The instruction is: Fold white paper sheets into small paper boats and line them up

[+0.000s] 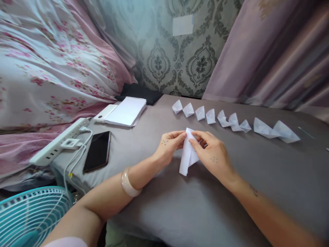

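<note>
A partly folded sheet of white paper [185, 161] is held upright just above the grey cloth. My left hand [168, 145] pinches its upper left edge between thumb and fingers. On the other side my right hand [210, 149] grips the upper right part, thumb lying on the front. A long folded strip runs down the paper's left side, and a slanted flap shows at its lower right. Beyond my hands stands a row of several folded paper boats [210, 116], running from the back middle toward the right.
At left lie a phone [97, 151], a white power strip [61, 139] with cables, and a stack of white paper [127, 111] beside a dark cloth [140, 93]. A teal fan [33, 216] stands at lower left. Curtains [257, 51] and a patterned wall [177, 58] border the grey surface [154, 212].
</note>
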